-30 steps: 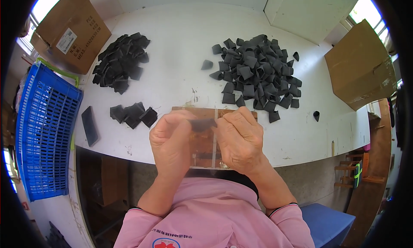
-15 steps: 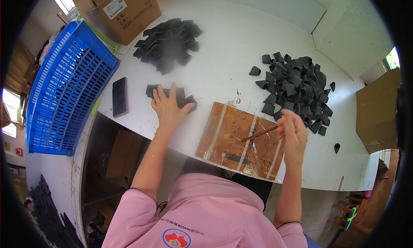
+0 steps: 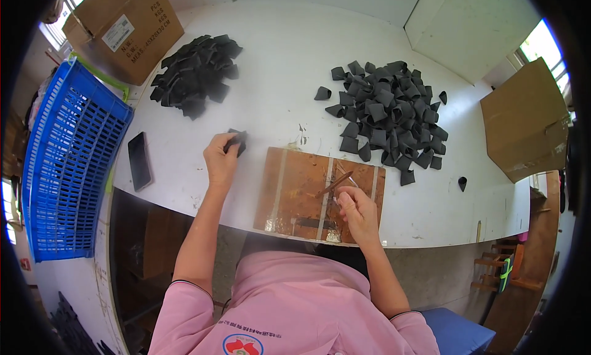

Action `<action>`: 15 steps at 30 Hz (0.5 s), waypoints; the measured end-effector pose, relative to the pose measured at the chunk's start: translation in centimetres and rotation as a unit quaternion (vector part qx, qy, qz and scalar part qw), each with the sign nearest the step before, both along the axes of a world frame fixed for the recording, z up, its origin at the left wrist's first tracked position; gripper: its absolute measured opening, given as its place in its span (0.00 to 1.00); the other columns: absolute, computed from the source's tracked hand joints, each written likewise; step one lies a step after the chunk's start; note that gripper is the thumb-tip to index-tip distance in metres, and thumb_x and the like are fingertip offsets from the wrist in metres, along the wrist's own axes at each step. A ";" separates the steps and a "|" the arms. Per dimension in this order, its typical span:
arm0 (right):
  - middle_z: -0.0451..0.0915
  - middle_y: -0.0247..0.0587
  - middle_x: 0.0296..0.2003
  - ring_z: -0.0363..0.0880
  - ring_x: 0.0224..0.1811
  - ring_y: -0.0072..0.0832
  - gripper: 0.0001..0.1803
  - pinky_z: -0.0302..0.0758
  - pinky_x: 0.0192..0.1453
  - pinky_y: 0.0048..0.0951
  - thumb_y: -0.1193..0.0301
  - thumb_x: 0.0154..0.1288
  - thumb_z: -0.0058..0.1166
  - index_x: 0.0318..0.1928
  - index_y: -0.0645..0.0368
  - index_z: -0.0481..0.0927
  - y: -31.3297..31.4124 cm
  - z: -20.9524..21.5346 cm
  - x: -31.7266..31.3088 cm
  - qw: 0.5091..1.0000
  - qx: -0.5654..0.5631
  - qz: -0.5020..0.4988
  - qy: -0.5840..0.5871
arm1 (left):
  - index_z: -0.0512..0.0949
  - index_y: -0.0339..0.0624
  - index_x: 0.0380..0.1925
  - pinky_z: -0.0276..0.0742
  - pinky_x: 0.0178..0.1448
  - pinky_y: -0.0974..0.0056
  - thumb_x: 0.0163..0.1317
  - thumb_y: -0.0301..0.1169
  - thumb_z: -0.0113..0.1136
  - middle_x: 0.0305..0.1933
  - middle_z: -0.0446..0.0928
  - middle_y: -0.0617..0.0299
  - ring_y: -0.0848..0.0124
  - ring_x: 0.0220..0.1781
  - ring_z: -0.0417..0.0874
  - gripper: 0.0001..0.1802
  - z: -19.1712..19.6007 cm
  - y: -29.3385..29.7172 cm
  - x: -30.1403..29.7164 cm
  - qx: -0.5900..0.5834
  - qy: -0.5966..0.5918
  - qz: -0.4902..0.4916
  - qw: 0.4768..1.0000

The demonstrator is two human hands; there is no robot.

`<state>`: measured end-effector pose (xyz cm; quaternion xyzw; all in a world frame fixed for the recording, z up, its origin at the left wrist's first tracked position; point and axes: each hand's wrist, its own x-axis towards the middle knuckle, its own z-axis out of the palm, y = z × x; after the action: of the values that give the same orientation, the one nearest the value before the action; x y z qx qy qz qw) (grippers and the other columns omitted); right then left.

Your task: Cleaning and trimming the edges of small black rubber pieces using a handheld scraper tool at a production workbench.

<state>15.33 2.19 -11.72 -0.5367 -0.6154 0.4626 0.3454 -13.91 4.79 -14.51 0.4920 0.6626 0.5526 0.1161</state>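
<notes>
My left hand [image 3: 220, 160] is closed, its fingers and thumb pinching dark grey fabric pieces [image 3: 241, 142] just above the white table; how many pieces is unclear. My right hand [image 3: 359, 215] grips a thin brown stick [image 3: 334, 185], which slants over the brown board [image 3: 277, 198]. Stains and pale tape strips mark that board, which lies at the table's front edge. Beyond my left hand is a heap of flat dark pieces [image 3: 196, 72], partly blurred. Past the board, on the right, sits a pile of folded, cone-like dark pieces [image 3: 385, 103].
A blue plastic basket [image 3: 68, 164] tilts at the left beside a cardboard box [image 3: 123, 35]. A phone [image 3: 140, 161] lies near the table's left edge. One loose folded piece [image 3: 462, 183] rests at the right, close to another cardboard box [image 3: 526, 121].
My left hand, spread flat over the dark pieces before, has closed on some of them. My right hand has come nearer to me with the stick. The whole view has shifted.
</notes>
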 end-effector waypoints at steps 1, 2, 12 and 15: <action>0.77 0.45 0.31 0.74 0.32 0.26 0.15 0.70 0.38 0.25 0.68 0.60 0.48 0.41 0.68 0.74 0.0 0.1 0.1 1.000 -0.019 -0.001 -0.005 | 0.77 0.34 0.29 0.72 0.38 0.70 0.49 0.16 0.54 0.31 0.76 0.57 0.71 0.32 0.77 0.08 1.5 -0.6 2.1 -0.012 -0.052 -0.040 0.998; 0.77 0.45 0.31 0.74 0.32 0.26 0.15 0.70 0.38 0.25 0.68 0.60 0.48 0.41 0.68 0.74 0.0 0.2 0.1 1.000 -0.023 -0.004 -0.008 | 0.76 0.32 0.30 0.70 0.40 0.72 0.48 0.16 0.55 0.30 0.75 0.60 0.74 0.33 0.75 0.08 2.6 -1.1 4.1 -0.021 -0.077 -0.080 0.994; 0.77 0.45 0.30 0.75 0.30 0.27 0.13 0.71 0.35 0.25 0.68 0.60 0.49 0.38 0.67 0.75 -0.7 0.5 1.5 1.000 0.001 -0.015 -0.024 | 0.71 0.35 0.45 0.69 0.45 0.61 0.50 0.29 0.59 0.42 0.71 0.51 0.60 0.41 0.74 0.21 2.4 -3.1 5.6 -0.043 0.140 -0.060 0.987; 0.76 0.45 0.30 0.75 0.29 0.28 0.12 0.71 0.35 0.25 0.69 0.60 0.49 0.37 0.67 0.75 -0.9 0.9 1.3 1.000 -0.010 0.000 -0.012 | 0.71 0.36 0.46 0.68 0.45 0.58 0.51 0.31 0.57 0.44 0.69 0.47 0.55 0.42 0.72 0.21 -0.3 -0.7 3.4 -0.103 0.106 0.019 0.989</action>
<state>16.59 1.28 -10.86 -0.5456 -0.6148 0.4625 0.3322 -10.51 4.06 -14.81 0.5210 0.7338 0.4276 0.0850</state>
